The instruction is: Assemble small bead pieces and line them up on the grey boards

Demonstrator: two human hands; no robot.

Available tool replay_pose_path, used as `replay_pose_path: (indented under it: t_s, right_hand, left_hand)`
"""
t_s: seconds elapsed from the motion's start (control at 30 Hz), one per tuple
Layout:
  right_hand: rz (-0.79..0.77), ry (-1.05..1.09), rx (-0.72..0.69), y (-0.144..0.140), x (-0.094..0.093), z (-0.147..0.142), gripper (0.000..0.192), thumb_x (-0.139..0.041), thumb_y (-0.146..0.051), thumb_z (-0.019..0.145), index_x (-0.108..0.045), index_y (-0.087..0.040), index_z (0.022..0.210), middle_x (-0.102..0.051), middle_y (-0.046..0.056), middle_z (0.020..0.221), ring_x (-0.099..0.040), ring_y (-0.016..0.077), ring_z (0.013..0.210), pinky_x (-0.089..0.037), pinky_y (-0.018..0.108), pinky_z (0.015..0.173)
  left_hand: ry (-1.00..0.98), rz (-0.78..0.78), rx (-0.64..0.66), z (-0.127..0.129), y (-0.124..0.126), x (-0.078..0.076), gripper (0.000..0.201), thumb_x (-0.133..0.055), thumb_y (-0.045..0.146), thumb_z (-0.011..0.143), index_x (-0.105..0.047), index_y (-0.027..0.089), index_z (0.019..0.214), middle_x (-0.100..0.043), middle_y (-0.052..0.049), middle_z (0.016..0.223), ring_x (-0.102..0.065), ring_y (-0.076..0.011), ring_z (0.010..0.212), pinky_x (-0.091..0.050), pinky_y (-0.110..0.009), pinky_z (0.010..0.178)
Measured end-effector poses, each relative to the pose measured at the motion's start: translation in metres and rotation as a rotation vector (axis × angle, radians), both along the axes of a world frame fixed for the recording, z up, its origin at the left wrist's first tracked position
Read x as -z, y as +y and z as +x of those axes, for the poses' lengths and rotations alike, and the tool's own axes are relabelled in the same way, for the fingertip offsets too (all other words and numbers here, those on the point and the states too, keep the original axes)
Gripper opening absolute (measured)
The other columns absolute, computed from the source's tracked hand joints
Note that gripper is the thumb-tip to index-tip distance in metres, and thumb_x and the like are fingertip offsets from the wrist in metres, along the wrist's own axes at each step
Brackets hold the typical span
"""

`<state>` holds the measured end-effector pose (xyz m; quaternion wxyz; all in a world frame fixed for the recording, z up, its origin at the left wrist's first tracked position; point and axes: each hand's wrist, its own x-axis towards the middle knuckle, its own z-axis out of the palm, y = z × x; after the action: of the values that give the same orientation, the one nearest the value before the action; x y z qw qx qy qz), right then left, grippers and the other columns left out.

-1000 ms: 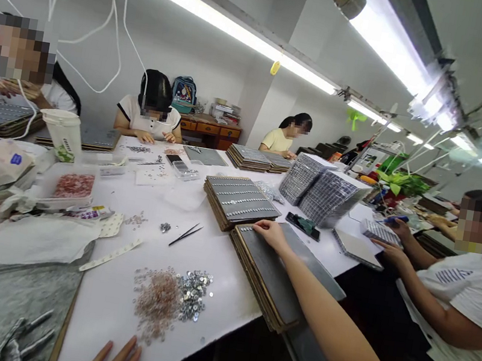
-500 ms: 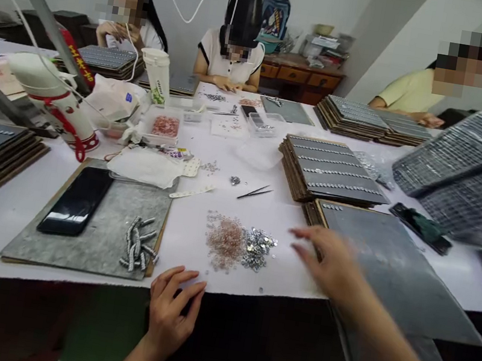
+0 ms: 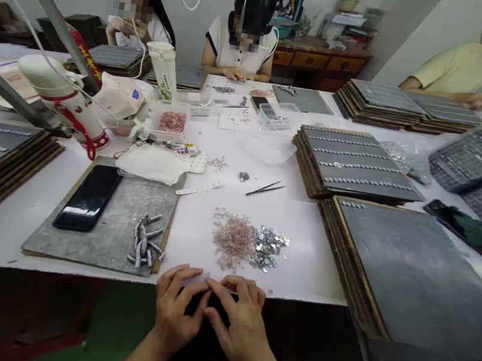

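My left hand (image 3: pixel 178 308) is at the table's front edge, thumb and forefinger brought together. Opposite it, my right hand (image 3: pixel 242 321) has its fingers curled in, and its forefinger meets the left fingertips. Anything between the fingertips is too small or hidden to make out. Just beyond both hands lie a pile of tiny pinkish clear rings (image 3: pixel 234 239) and, touching it, a pile of shiny silver discs (image 3: pixel 267 248). On the right, a grey plate (image 3: pixel 413 275) tops a stack of boards, with a short row of discs (image 3: pixel 353 205) at its far left corner.
At left, a black phone (image 3: pixel 88 198) and grey ridged pieces (image 3: pixel 146 242) lie on a grey board (image 3: pixel 114 255). Black tweezers (image 3: pixel 266 188) lie mid-table. A stack of disc-lined plates (image 3: pixel 358 162) stands behind right. Three people sit across the table.
My right hand has moved left from beside the grey plate to meet my left hand at the table edge. The left hand stays about where it was. The view has shifted slightly.
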<state>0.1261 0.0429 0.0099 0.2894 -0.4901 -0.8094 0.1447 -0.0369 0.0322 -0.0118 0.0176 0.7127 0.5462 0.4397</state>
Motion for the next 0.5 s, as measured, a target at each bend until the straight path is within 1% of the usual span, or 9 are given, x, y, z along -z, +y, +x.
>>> replay_pose_path:
  t_s: [0.13, 0.23, 0.3, 0.37, 0.43, 0.5]
  right_hand:
    - [-0.007, 0.026, 0.011, -0.0014, 0.0023, 0.0001, 0.029, -0.053, -0.041, 0.092, -0.063, -0.031, 0.117, -0.061, 0.005, 0.099, -0.053, 0.0188, 0.089, -0.039, 0.034, 0.079]
    - [-0.014, 0.053, 0.019, -0.0021, 0.0023, -0.0001, 0.025, -0.055, -0.038, 0.091, -0.064, -0.03, 0.112, -0.061, 0.004, 0.099, -0.053, 0.0189, 0.09, -0.039, 0.034, 0.079]
    - [-0.023, 0.068, 0.02, -0.0025, 0.0015, -0.0001, 0.023, -0.056, -0.035, 0.09, -0.064, -0.029, 0.111, -0.06, 0.005, 0.099, -0.053, 0.0193, 0.091, -0.04, 0.035, 0.08]
    - [-0.028, 0.08, 0.018, -0.0027, 0.0011, 0.0005, 0.022, -0.056, -0.033, 0.09, -0.063, -0.029, 0.11, -0.06, 0.005, 0.1, -0.053, 0.0199, 0.092, -0.04, 0.035, 0.081]
    - [-0.033, 0.083, 0.013, -0.0024, 0.0017, 0.0018, 0.021, -0.056, -0.032, 0.09, -0.063, -0.028, 0.11, -0.06, 0.005, 0.101, -0.053, 0.0204, 0.094, -0.041, 0.036, 0.082]
    - [-0.028, 0.072, 0.019, -0.0017, 0.0032, 0.0038, 0.022, -0.056, -0.03, 0.09, -0.062, -0.027, 0.111, -0.06, 0.006, 0.103, -0.053, 0.021, 0.096, -0.042, 0.036, 0.083]
  left_hand:
    - [-0.011, 0.017, -0.019, 0.0013, 0.0006, -0.0018, 0.011, -0.065, 0.012, 0.082, -0.064, 0.02, 0.088, -0.066, -0.008, 0.1, -0.055, -0.0262, 0.103, -0.041, -0.043, 0.091]
    - [0.034, 0.003, -0.028, -0.0001, 0.0001, -0.0015, 0.017, -0.065, 0.014, 0.082, -0.065, 0.018, 0.098, -0.065, -0.01, 0.104, -0.054, -0.0281, 0.105, -0.041, -0.045, 0.092]
    - [0.083, -0.011, -0.027, -0.0016, -0.0005, -0.0007, 0.024, -0.066, 0.017, 0.083, -0.066, 0.02, 0.107, -0.064, -0.011, 0.11, -0.053, -0.0295, 0.108, -0.039, -0.046, 0.094]
    - [0.124, -0.008, -0.019, -0.0033, -0.0011, 0.0005, 0.027, -0.066, 0.019, 0.084, -0.068, 0.023, 0.111, -0.062, -0.011, 0.115, -0.051, -0.0304, 0.109, -0.039, -0.047, 0.094]
    - [0.145, 0.01, -0.003, -0.0052, -0.0015, 0.0021, 0.028, -0.067, 0.019, 0.084, -0.069, 0.025, 0.112, -0.061, -0.011, 0.119, -0.05, -0.0303, 0.11, -0.04, -0.047, 0.093]
    - [0.142, 0.04, 0.012, -0.0072, -0.0017, 0.0038, 0.028, -0.068, 0.015, 0.083, -0.07, 0.025, 0.109, -0.062, -0.01, 0.117, -0.051, -0.0292, 0.109, -0.042, -0.045, 0.092]
